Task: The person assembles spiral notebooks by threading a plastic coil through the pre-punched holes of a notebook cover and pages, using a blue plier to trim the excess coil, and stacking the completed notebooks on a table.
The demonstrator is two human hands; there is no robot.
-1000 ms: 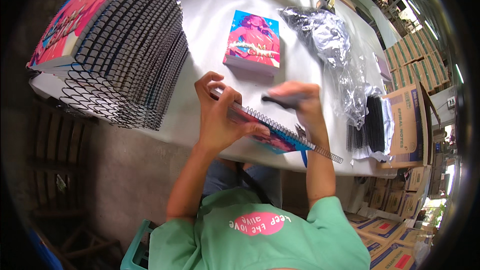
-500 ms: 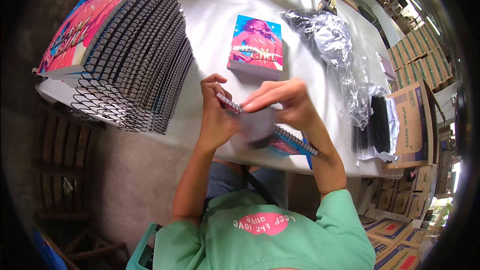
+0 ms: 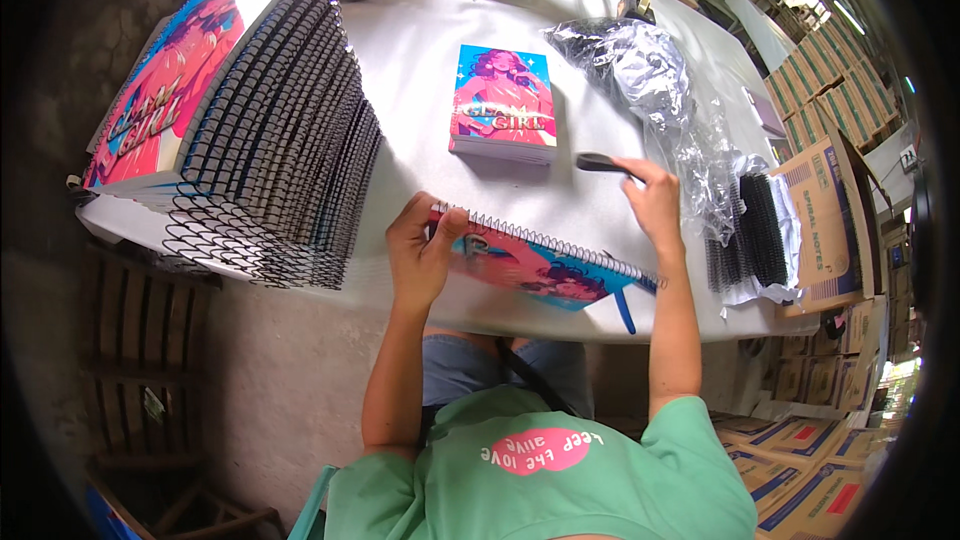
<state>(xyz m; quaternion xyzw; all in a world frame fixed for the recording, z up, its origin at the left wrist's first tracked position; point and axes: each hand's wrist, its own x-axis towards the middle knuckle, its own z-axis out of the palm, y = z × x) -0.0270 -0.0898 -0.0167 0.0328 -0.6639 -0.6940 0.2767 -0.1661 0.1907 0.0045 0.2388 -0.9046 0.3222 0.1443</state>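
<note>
My left hand (image 3: 425,250) grips the left end of a spiral notebook (image 3: 540,268) with a pink and blue illustrated cover. The notebook is tilted, with its coil binding (image 3: 555,240) running along the upper edge, and the coil's right end reaches my right wrist. My right hand (image 3: 655,202) is raised off the notebook, its fingers closed on a dark, flat, elongated tool (image 3: 600,163) whose exact kind I cannot make out. Beside the notebook's right corner a blue handle-like piece (image 3: 626,312) shows at the table's front edge. Beyond lies a stack of unbound printed pages (image 3: 503,105) with the same cover.
A tall pile of spiral-bound notebooks (image 3: 270,110) stands on the left of the white table (image 3: 410,20). Clear plastic wrap (image 3: 650,70) lies at the right, near black coils (image 3: 762,230) and an open carton (image 3: 822,225). A tape dispenser (image 3: 636,5) sits farther back.
My right hand has lifted away from the binding to the right with the dark tool. The notebook has tilted so more of its cover shows. My left hand keeps its hold.
</note>
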